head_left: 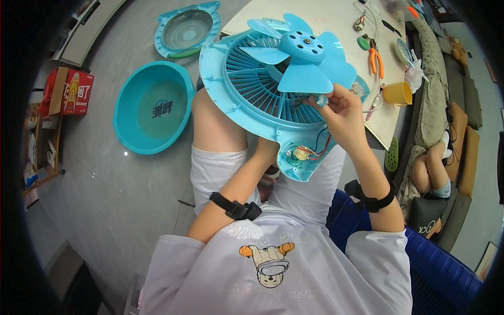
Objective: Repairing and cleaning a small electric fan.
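Across my lap and the table edge rests a light blue plastic fan housing (247, 113), with ribbed grille slots. A blue fan blade wheel (304, 46) sits over its middle, blades spread. My right hand (344, 113) pinches a small crumpled bluish cloth (321, 100) against the grille, just below a blade. My left forearm reaches beneath the housing; its hand is hidden there, so its fingers do not show. At the housing's near end lies a small circuit part (302, 153) with red and black wires.
On the white table (320, 8) lie orange-handled pliers (374, 59) and a yellow cup (397, 93). Left on the floor stand a teal basin (123, 113) holding water and a blue grille cover (164, 44). A red carton (79, 94) is farther left. Another person lies on the sofa (430, 113).
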The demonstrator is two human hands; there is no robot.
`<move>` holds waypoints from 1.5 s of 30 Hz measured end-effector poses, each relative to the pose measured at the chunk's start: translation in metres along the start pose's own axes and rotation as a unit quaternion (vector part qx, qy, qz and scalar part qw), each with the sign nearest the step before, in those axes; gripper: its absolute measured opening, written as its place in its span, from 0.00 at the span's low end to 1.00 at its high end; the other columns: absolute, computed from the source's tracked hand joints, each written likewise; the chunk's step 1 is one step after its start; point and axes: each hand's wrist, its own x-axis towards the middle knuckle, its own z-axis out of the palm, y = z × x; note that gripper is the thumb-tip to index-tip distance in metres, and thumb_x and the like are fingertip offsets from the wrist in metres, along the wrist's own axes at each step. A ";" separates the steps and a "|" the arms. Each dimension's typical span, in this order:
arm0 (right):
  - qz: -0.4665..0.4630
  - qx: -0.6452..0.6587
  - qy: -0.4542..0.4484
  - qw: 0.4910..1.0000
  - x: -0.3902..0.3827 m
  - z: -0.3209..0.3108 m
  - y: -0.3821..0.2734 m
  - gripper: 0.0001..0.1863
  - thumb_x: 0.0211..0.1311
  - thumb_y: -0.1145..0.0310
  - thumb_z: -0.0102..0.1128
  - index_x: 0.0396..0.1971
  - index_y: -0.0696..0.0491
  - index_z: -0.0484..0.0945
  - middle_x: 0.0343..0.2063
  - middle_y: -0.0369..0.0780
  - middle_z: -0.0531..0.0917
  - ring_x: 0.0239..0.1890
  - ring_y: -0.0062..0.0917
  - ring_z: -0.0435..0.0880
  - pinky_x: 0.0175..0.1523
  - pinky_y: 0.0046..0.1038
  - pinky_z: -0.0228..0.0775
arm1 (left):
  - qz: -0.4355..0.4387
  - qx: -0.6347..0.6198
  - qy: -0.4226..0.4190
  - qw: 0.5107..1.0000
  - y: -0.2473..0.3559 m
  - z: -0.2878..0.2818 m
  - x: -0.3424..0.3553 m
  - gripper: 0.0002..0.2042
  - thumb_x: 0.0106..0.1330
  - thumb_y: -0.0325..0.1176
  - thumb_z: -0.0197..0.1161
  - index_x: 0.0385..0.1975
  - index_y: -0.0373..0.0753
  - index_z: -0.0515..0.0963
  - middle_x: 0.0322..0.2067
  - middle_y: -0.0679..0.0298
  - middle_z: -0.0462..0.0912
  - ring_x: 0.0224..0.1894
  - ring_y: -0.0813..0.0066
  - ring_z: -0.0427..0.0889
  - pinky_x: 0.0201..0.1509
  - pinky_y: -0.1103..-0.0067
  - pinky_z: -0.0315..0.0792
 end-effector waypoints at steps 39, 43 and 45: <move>-0.079 -0.203 0.051 0.975 -0.016 0.002 -0.055 0.08 0.51 0.79 0.59 0.33 0.59 0.81 0.25 0.41 0.85 0.30 0.24 0.86 0.35 0.24 0.76 | 0.173 0.220 -0.034 0.959 0.084 0.083 -0.051 0.11 0.60 0.18 0.49 0.41 0.27 0.75 0.36 0.58 0.81 0.39 0.76 0.79 0.43 0.79 0.72; -0.025 -0.253 0.006 0.967 -0.019 0.006 -0.037 0.08 0.52 0.74 0.60 0.33 0.58 0.82 0.26 0.43 0.85 0.31 0.25 0.86 0.36 0.26 0.76 | 0.193 0.184 0.045 0.963 0.082 0.084 -0.067 0.10 0.62 0.20 0.51 0.41 0.27 0.75 0.34 0.59 0.81 0.39 0.76 0.78 0.42 0.79 0.71; -0.030 -0.244 0.010 0.969 -0.018 0.006 -0.027 0.09 0.52 0.71 0.62 0.32 0.59 0.82 0.27 0.44 0.85 0.30 0.27 0.86 0.36 0.27 0.76 | 0.152 0.245 0.019 0.957 0.087 0.077 -0.073 0.10 0.63 0.22 0.51 0.42 0.28 0.75 0.33 0.59 0.81 0.38 0.77 0.77 0.42 0.80 0.71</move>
